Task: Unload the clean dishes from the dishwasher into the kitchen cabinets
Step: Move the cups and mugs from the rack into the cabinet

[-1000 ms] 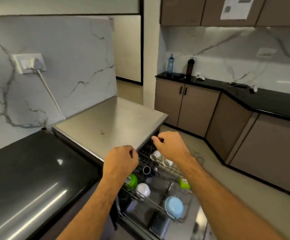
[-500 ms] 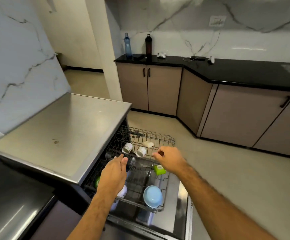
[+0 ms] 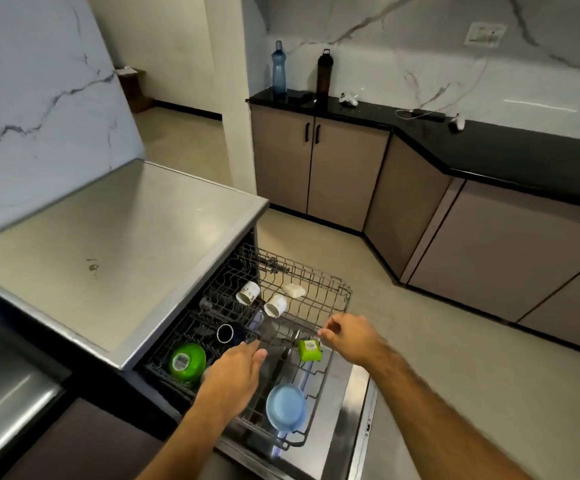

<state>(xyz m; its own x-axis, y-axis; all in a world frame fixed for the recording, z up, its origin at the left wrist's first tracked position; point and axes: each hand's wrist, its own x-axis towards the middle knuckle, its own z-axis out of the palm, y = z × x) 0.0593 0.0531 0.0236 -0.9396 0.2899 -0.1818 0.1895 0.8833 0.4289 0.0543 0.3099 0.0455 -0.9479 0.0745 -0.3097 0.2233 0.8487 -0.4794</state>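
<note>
Pulling dishes out of this load starts at the wire rack [image 3: 319,292], the largest thing in play: rigid metal, drawn out of the dishwasher [image 3: 361,393] over its dropped door, and judged heavy enough with crockery aboard that it should be left where it sits. One rack shows.

Next in size, one green bowl [image 3: 187,362] lies at the rack's near left corner with a barcode label facing up; it looks like light plastic, hard to break, best taken by the rim. One pale blue bowl [image 3: 285,407] stands on edge at the rack's front; probably light too, its smooth wall perhaps slippery if damp, so a pinch across the rim suits it. One dark mug [image 3: 228,333] lies on its side mid-rack, mouth toward the camera; likely ceramic and breakable. Two white cups [image 3: 248,292] tip over near the back; small, light, chippable, easily circled by the fingers. One small green item [image 3: 310,349] and one pale flat piece [image 3: 294,290] are too unclear to name.

Left hand [image 3: 238,370] hovers over the rack's middle, fingers straight and released, holding nothing. Right hand [image 3: 349,336] has its fingers curled at the rack's right rail; whether they actually grip the wire I cannot tell.

Two bottles [image 3: 278,69] stand on the far bench [image 3: 489,147].
</note>
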